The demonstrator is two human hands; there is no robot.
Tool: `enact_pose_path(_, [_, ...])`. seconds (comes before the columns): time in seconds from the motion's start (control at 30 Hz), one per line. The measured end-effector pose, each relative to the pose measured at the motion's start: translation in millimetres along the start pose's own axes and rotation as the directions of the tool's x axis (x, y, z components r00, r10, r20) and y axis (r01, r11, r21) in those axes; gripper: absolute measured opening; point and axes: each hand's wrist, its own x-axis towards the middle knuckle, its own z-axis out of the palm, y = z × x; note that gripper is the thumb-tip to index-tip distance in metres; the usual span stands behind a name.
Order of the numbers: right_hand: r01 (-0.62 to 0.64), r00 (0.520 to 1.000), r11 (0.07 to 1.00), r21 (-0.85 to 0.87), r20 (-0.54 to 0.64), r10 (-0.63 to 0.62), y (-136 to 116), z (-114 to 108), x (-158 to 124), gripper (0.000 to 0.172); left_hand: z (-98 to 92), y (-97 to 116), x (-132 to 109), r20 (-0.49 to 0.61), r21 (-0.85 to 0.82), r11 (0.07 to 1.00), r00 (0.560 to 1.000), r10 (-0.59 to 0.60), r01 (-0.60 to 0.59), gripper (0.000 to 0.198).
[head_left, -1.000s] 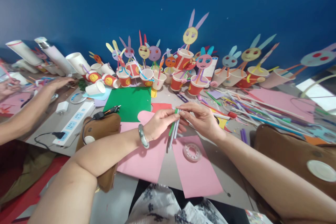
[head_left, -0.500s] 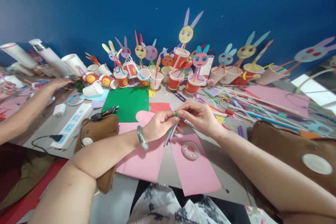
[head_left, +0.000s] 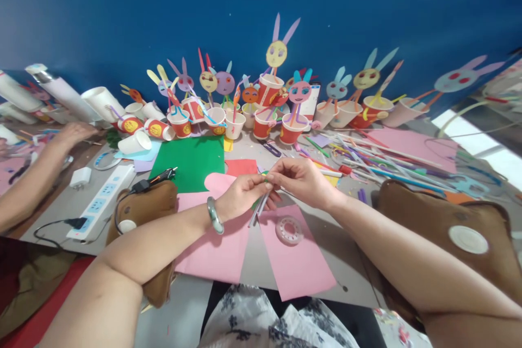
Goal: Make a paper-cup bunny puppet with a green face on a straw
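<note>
Tabletop, flat grey [head_left: 346, 269], bears two pink paper sheets, one [head_left: 216, 258] beneath the left forearm, the other [head_left: 302, 269] to its right. Left hand [head_left: 247, 196] and right hand [head_left: 304, 182] meet over them, fingers narrowed to pinches. Round, whitish plastic tape ring [head_left: 279, 230] lies on the right-hand sheet, just below the hands. Bundle of slim grey and green sticks [head_left: 258, 213]: upper end held between both hands' fingertips, lower ends free, slanting down-left. Fingers cover the top; right hand's grip there seems light.
</note>
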Motion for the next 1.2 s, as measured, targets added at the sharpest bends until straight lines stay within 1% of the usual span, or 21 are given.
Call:
enact_pose_path(0.07, [-0.002,1.000,1.000,0.010,-0.010,0.002,-1.3,-1.0,0.8,0.040,0.4,0.2,0.0,0.016,0.005,1.000,1.000,-0.014,0.014,0.049])
enact_pose_path(0.17, [-0.010,1.000,0.999,0.049,0.001,0.010,-3.8,-1.3,0.4,0.040,1.3,-0.5,-0.3,0.048,0.025,1.000,0.999,0.002,-0.004,0.047])
enact_pose_path(0.27, [-0.047,0.997,0.993,0.110,0.062,0.040,-4.5,0.2,-1.5,0.038,2.4,-3.6,0.2,0.079,-0.009,1.000,0.996,0.029,-0.028,0.046])
enact_pose_path(0.37, [-0.071,0.991,0.989,0.133,0.121,0.055,-3.5,2.0,-3.0,0.036,3.2,-7.1,0.6,0.116,-0.050,0.999,0.993,0.020,-0.015,0.046])
enact_pose_path(0.4, [-0.069,0.991,0.989,0.127,0.119,0.054,-3.0,2.3,-3.0,0.036,3.3,-7.7,0.4,0.120,-0.056,0.998,0.993,0.009,-0.002,0.045])
enact_pose_path(0.53, [-0.025,0.999,0.998,0.052,0.029,0.024,-0.7,2.1,-0.9,0.040,3.1,-6.0,-1.1,0.098,-0.062,0.997,0.995,-0.032,0.038,0.040])
enact_pose_path(0.6, [-0.010,1.000,1.000,0.027,0.004,0.010,0.6,1.7,0.5,0.041,2.5,-4.4,-1.8,0.103,-0.056,0.997,0.994,-0.046,0.052,0.038])
enact_pose_path(0.7, [-0.011,1.000,0.999,0.050,0.024,0.009,2.1,1.4,1.7,0.042,1.0,-4.3,-2.7,0.124,-0.047,0.997,0.990,-0.061,0.067,0.036])
enact_pose_path(0.77, [-0.017,0.999,0.998,0.059,0.040,0.015,2.4,1.1,2.1,0.042,-0.1,-5.4,-3.2,0.134,-0.042,0.998,0.990,-0.050,0.056,0.036])
enact_pose_path(0.87, [-0.038,0.998,0.999,0.030,0.050,0.036,2.3,0.0,3.0,0.044,-0.5,-6.7,-3.8,0.120,-0.032,0.999,0.992,-0.036,0.040,0.036])
enact_pose_path(1.0, [-0.073,0.997,0.997,0.021,-0.031,0.073,3.5,-2.0,5.0,0.048,0.1,-6.4,-2.6,0.094,-0.073,0.996,0.995,-0.041,0.048,0.039])
enact_pose_path(1.1, [-0.052,0.996,0.998,0.041,-0.075,0.055,3.9,-2.4,5.2,0.047,-0.7,-7.0,-0.4,0.084,-0.107,0.994,0.996,-0.026,0.035,0.044])
enact_pose_path(1.2, [-0.034,0.999,0.997,0.075,-0.015,0.036,2.3,-1.1,3.4,0.042,-1.6,-7.5,0.8,0.063,-0.107,0.994,0.998,-0.023,0.030,0.045])
